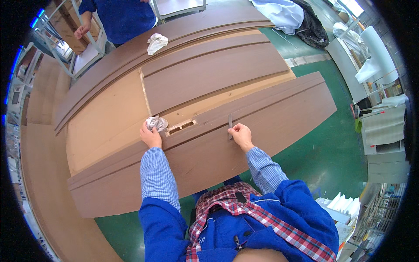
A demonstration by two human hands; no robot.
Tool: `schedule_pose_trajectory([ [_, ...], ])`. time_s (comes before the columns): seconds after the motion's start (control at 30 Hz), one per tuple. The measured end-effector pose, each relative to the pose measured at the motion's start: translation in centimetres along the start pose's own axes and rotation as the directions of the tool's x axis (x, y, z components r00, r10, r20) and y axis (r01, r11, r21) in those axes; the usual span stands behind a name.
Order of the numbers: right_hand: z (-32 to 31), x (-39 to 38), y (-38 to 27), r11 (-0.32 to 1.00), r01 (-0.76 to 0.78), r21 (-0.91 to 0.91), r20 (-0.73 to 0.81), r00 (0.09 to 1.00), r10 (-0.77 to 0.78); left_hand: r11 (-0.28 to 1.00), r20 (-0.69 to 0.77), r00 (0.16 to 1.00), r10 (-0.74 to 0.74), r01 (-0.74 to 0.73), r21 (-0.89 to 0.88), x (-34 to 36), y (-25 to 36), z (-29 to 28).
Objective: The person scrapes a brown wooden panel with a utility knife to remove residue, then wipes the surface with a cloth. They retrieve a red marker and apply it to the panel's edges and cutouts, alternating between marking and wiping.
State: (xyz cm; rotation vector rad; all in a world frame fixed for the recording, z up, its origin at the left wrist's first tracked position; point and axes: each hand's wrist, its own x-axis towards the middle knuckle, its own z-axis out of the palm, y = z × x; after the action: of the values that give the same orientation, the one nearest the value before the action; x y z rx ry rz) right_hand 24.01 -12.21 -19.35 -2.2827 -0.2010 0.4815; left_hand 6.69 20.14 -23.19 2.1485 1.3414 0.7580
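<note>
A long brown grooved panel (192, 163) lies across in front of me, with a pale rectangular cutout (181, 127) at its far edge. My left hand (151, 136) is closed on a crumpled white cloth (157, 123) at that edge, just left of the cutout. In my right hand (241, 135) is a thin, flat grey strip (230, 120), pinched between thumb and fingers. The strip stands across the dark groove (266, 108) of the panel. Whether it is a blade or a ruler I cannot tell.
Beyond lie a shorter brown panel (214, 72) and another long one (113, 72), on a tan board (107, 126). A second white cloth (157, 43) rests on the far panel. Across from me stands a person in blue (124, 19). A white roll (379, 56) stands at the right.
</note>
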Motion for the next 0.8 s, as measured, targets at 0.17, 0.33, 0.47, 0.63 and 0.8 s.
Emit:
schedule_pose_trajectory([
  [0.17, -3.0, 3.0, 2.2, 0.959, 0.064, 0.277, -0.086, 0.995, -0.041, 0.981, -0.289, 0.957, 0.016, -0.071, -0.181, -1.2, 2.1, -1.9],
  [0.33, -5.0, 8.5, -0.5, 0.932, 0.340, 0.123, -0.204, 0.928, -0.312, 0.963, -0.274, 0.928, 0.250, -0.211, 0.165, -3.3, 0.1, -3.0],
  [0.47, -5.0, 11.4, 0.7, 0.929, 0.367, 0.040, -0.225, 0.910, -0.349, 0.899, -0.133, 0.964, 0.230, -0.158, 0.408, -3.5, 2.3, -2.8],
  [0.63, -3.9, 10.3, -0.8, 0.940, 0.333, 0.071, -0.329, 0.898, -0.293, 0.968, -0.036, 0.989, 0.144, -0.134, 0.210, -2.5, 0.5, -3.0],
  [0.8, -3.4, 10.2, 1.6, 0.956, 0.295, -0.005, -0.340, 0.898, -0.279, 0.971, -0.030, 0.992, 0.123, -0.115, 0.209, -2.7, 0.8, -2.6],
])
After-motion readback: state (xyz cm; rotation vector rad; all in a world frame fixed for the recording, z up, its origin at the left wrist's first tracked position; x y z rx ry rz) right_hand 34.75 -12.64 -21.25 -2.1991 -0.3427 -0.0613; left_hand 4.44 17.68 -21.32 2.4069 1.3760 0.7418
